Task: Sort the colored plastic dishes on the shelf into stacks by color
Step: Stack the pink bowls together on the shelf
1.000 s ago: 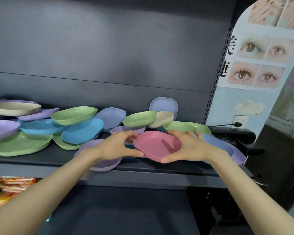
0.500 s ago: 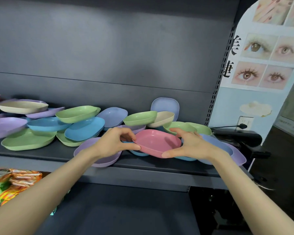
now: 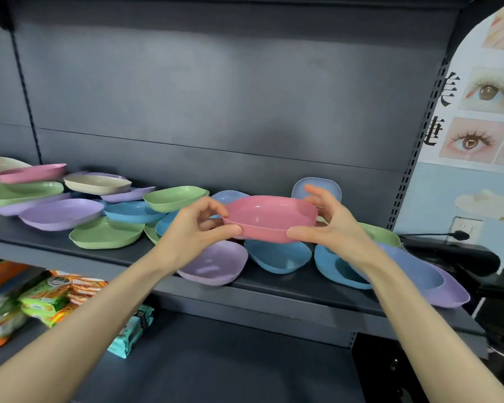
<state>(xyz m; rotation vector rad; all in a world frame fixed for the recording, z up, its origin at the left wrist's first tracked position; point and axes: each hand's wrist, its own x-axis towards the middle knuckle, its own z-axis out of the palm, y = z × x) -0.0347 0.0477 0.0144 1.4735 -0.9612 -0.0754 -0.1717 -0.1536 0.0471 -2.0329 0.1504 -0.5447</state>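
Observation:
A pink dish (image 3: 269, 218) hangs in the air above the dark shelf (image 3: 274, 289), held level by both hands. My left hand (image 3: 194, 228) pinches its left rim with thumb and fingers. My right hand (image 3: 329, 225) grips its right rim. Below it lie a purple dish (image 3: 216, 263) and two blue dishes (image 3: 280, 255). Green (image 3: 106, 232), blue (image 3: 133, 212), purple (image 3: 61, 213) and cream (image 3: 96, 183) dishes lie mixed across the shelf to the left. A second pink dish (image 3: 31, 173) rests on the pile at the far left.
Snack packets (image 3: 56, 298) lie on the lower shelf at the left. A black appliance (image 3: 451, 257) with a cord plugged into a wall socket sits past the shelf's right end. A large purple dish (image 3: 445, 289) overhangs the shelf's right front corner.
Both hands have lifted the pink dish up off the pile on the shelf. The view has swung left, showing more dishes at the far left.

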